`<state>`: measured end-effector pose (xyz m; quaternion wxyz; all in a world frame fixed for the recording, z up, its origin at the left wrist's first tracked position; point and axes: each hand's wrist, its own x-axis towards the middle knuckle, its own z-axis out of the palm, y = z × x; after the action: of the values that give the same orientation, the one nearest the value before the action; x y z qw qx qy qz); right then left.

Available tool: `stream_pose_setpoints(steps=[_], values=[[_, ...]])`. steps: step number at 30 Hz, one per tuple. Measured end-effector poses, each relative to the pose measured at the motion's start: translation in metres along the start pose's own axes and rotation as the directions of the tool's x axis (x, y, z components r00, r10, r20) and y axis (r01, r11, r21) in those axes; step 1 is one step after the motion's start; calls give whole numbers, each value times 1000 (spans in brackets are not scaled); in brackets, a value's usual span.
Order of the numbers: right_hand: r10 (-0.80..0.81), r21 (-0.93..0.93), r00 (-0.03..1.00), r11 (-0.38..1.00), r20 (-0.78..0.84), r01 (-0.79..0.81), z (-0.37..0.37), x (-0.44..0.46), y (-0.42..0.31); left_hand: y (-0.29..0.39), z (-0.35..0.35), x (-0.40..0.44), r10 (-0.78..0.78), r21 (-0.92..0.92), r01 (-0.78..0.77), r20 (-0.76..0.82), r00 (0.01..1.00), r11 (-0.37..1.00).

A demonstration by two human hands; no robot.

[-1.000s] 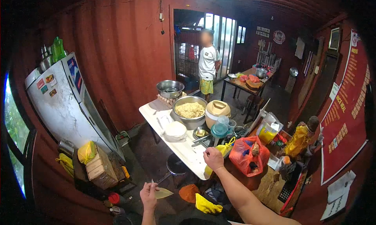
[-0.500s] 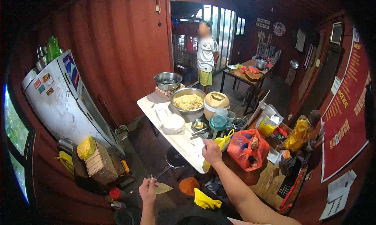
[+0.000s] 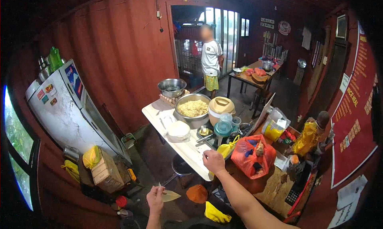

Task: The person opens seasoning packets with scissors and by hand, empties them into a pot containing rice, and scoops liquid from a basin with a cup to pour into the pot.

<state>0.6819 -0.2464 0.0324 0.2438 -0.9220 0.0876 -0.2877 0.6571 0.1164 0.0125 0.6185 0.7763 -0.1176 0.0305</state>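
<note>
My left hand (image 3: 155, 199), low in the view, is closed on a thin, pale yellowish pointed sheet (image 3: 171, 196) that sticks out to its right. Above the front corner of the white table (image 3: 200, 165) is my right hand (image 3: 214, 161), its fingers curled together; what they hold, if anything, is too small to make out. Near it are a yellow bag (image 3: 228, 147) and a red plastic bag (image 3: 251, 159). On the table stand a large metal bowl of noodles (image 3: 193, 108), a white wrapped bundle (image 3: 178, 130) and a beige lidded container (image 3: 220, 107).
A person in a white shirt (image 3: 210, 59) stands by the doorway. A white fridge (image 3: 66, 109) is on the left, above a cardboard box (image 3: 105, 174). A metal bowl (image 3: 171, 86) sits on egg trays. Farther back is a second table (image 3: 248, 75). A yellow cloth (image 3: 216, 213) lies low in front.
The camera view has shifted slightly. My left hand still holds the pale sheet, and my right hand stays near the table corner. The standing person's head and arm have changed position.
</note>
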Motion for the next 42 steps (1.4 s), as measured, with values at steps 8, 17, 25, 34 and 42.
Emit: stream_pose_setpoints(steps=[8,17,25,34,42], values=[[8,-18,1000,1000,-17,-8,2,-2,-3,4,14,25,163,35,-172,189,968,984],[277,437,900,801,335,-409,-25,-11,-76,23,26,71,125,-139,-66,476,871,988],[173,473,890,796,421,-378,-33,-33,-163,25,34,97,268,-275,-115,619,739,954],[373,331,917,855,143,-400,-40,-76,-191,31,38,97,370,-330,-180,717,590,927],[484,80,865,875,-135,-477,-44,-115,-215,37,54,75,485,-392,-289,755,442,873]])
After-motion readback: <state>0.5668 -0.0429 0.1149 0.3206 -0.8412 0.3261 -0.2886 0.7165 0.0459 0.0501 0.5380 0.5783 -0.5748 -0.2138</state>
